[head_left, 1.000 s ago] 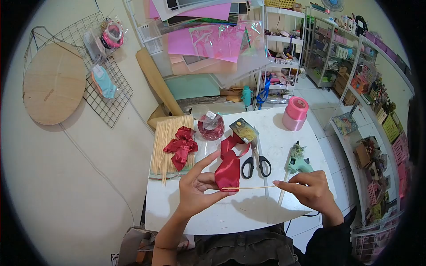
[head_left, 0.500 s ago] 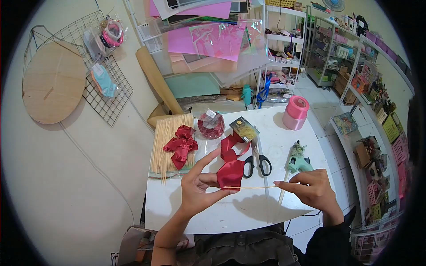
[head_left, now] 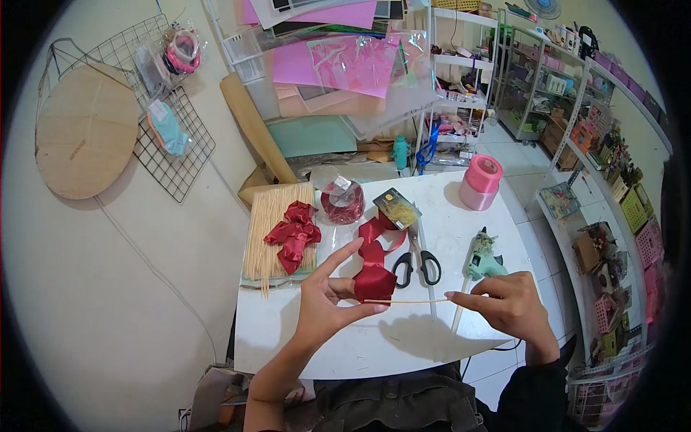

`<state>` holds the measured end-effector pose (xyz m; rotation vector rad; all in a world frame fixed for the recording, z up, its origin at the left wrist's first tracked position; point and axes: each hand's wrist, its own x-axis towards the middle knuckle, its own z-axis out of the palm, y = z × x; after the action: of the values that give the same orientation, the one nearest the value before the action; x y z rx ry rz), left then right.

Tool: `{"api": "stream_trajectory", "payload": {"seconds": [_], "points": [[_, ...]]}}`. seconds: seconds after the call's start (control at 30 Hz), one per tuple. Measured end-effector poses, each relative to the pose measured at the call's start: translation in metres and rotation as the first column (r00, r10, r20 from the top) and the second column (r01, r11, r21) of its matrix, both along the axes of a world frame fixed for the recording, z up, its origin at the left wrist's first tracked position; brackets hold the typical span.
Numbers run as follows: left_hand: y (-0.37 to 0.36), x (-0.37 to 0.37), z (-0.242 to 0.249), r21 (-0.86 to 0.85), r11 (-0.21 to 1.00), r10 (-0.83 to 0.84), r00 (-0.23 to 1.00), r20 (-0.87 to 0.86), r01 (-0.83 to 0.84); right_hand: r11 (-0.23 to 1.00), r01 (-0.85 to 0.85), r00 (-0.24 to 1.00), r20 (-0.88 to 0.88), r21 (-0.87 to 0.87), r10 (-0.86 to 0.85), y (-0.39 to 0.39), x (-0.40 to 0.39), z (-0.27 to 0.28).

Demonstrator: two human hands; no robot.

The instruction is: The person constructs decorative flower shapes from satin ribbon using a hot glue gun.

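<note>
My left hand (head_left: 327, 299) grips the end of a dark red satin ribbon (head_left: 374, 279), its thumb below and its index finger raised. Along the ribbon's lower edge lies one end of a thin wooden stick (head_left: 414, 302). The stick's other end is pinched between the fingertips of my right hand (head_left: 507, 306). From my left hand the ribbon runs back over the table to beneath a small packet (head_left: 396, 209). Black-handled scissors (head_left: 417, 268) lie just beyond the stick.
Many wooden sticks (head_left: 259, 234) lie at the table's left under crumpled red satin pieces (head_left: 294, 236). Behind are a wrapped red roll (head_left: 342, 201) and pink ribbon rolls (head_left: 481, 182). A green glue gun (head_left: 486, 265) lies near my right hand.
Both hands have shifted very slightly, and the ribbon end and stick have risen a little in view. The holds are the same.
</note>
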<state>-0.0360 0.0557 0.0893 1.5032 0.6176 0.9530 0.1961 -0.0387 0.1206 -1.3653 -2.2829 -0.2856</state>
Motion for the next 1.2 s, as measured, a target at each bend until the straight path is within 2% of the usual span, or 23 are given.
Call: {"api": "stream_trajectory", "payload": {"seconds": [0.23,0.5,0.77,0.83,0.9,0.93,1.0,1.03,1.13,1.17,1.2], "points": [[-0.001,0.001,0.001,-0.067,0.997,-0.023,1.000,-0.003,0.023,0.999,0.009,1.000,0.010,-0.043,-0.008,0.001,0.001,0.001],[0.000,0.001,-0.002,-0.111,0.993,-0.045,0.999,0.019,0.047,0.992,-0.028,0.997,-0.079,-0.125,0.018,0.003,0.005,0.002],[0.001,0.001,0.000,-0.185,0.983,-0.007,0.998,0.056,0.017,0.994,-0.048,0.989,-0.148,-0.100,0.032,0.012,0.004,-0.001],[0.002,0.000,-0.002,-0.167,0.986,-0.002,0.997,0.075,0.015,0.995,-0.054,0.987,-0.156,-0.084,0.040,0.013,0.002,0.001],[0.002,-0.001,-0.002,-0.171,0.985,0.008,0.997,0.074,0.005,0.988,0.049,0.978,-0.192,-0.147,-0.077,0.012,-0.006,0.010],[0.003,0.000,-0.002,-0.176,0.984,0.017,0.997,0.074,-0.004,0.988,0.052,0.979,-0.189,-0.145,-0.080,0.013,-0.010,0.011],[0.001,0.004,-0.001,-0.155,0.988,0.036,0.996,0.087,-0.023,0.996,0.082,0.979,-0.186,-0.043,-0.089,0.014,-0.016,0.012],[-0.001,0.008,0.000,-0.139,0.989,0.059,0.993,0.099,-0.045,0.995,0.091,0.978,-0.183,-0.044,-0.098,0.013,-0.019,0.013],[-0.010,0.027,0.012,-0.099,0.995,0.039,0.991,0.131,-0.026,1.000,0.018,0.937,-0.348,-0.016,-0.022,0.011,-0.024,0.011],[-0.013,0.035,0.016,-0.092,0.996,0.026,0.990,0.140,-0.014,1.000,0.030,0.940,-0.340,-0.008,-0.031,0.009,-0.023,0.013],[-0.016,0.042,0.020,0.026,0.998,0.048,0.992,0.114,-0.052,0.999,0.047,0.927,-0.374,0.021,-0.035,0.006,-0.023,0.016]]}}
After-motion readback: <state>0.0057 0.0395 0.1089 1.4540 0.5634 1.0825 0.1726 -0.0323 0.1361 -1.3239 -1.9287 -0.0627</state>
